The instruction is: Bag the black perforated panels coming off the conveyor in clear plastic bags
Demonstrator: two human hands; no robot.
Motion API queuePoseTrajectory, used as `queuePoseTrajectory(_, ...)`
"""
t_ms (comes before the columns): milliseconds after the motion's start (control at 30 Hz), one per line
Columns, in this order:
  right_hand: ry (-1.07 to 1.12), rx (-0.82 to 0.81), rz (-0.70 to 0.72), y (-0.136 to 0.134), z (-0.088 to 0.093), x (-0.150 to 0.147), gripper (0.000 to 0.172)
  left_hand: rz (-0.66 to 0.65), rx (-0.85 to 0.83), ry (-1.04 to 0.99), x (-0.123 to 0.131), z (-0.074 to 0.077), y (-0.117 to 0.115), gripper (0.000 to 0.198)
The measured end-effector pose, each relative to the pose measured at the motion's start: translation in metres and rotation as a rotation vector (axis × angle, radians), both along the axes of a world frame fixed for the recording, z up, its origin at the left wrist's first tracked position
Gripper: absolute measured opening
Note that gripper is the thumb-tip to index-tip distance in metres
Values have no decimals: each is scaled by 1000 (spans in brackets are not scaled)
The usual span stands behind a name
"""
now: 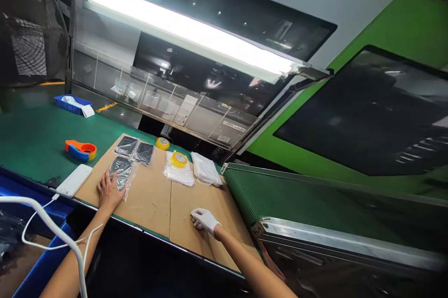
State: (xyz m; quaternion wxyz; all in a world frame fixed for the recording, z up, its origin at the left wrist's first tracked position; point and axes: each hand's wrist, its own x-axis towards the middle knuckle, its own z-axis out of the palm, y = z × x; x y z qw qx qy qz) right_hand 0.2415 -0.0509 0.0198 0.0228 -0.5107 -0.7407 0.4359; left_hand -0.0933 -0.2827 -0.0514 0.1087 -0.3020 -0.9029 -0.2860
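My left hand (109,191), bare and with its fingers apart, lies on the near left edge of a dark flat item in a clear plastic bag (121,170). Two more bagged dark flat items, one at the left (126,145) and one at the right (143,152), lie just beyond it. My right hand (206,221) wears a white glove. Its fingers are curled together low over the cardboard (150,204), and no object shows in them. Ahead of that hand are a stack of clear bags (179,176) with a yellow tape roll (178,159) on top, and another bag stack (206,168).
An orange and blue tape dispenser (81,150) and a white power bank (74,180) with a cable are at left. Behind them sits a blue tray (73,104). Another tape roll (162,143) stands at the back. A green conveyor (280,200) borders the right side. A lamp (182,24) hangs above.
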Motion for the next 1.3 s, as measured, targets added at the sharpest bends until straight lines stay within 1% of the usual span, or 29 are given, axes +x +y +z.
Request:
queuePoseTrajectory(300, -297, 193, 269, -4, 10, -17, 11, -31, 19, -9, -1, -5, 0, 64)
queuePoseTrajectory(467, -426, 286, 401, -4, 10, -24, 16, -32, 42, 2, -1, -9, 2, 65)
queuePoseTrajectory(567, -492, 316, 460, -5, 10, -27, 22, -35, 39, -1, -1, -11, 3, 66)
queuePoseTrajectory(700, -542, 338, 516, -4, 13, -32, 27, -30, 21, -13, -1, -12, 3, 68)
queuePoseTrajectory(867, -517, 307, 546, -3, 18, -34, 27, -20, 30, 1, -1, -11, 4, 65)
queuePoseTrajectory(1000, -404, 272, 521, 1, 26, -24, 21, -16, 38, 12, -3, -9, 0, 64)
queuePoseTrajectory(1067, -323, 297, 454, 8, 32, -16, 18, -15, 72, 48, -3, -9, 0, 65)
queuePoseTrajectory(1133, -240, 353, 346, 19, 37, -6, 17, -37, 137, 117, 1, -10, 2, 67)
queuePoseTrajectory(1200, -170, 403, 229, 32, 42, 5, 21, -109, 193, 184, 12, -11, 9, 65)
queuePoseTrajectory(1300, -91, 431, 104, 46, 44, 20, 32, -290, 209, 232, 41, -15, 24, 58)
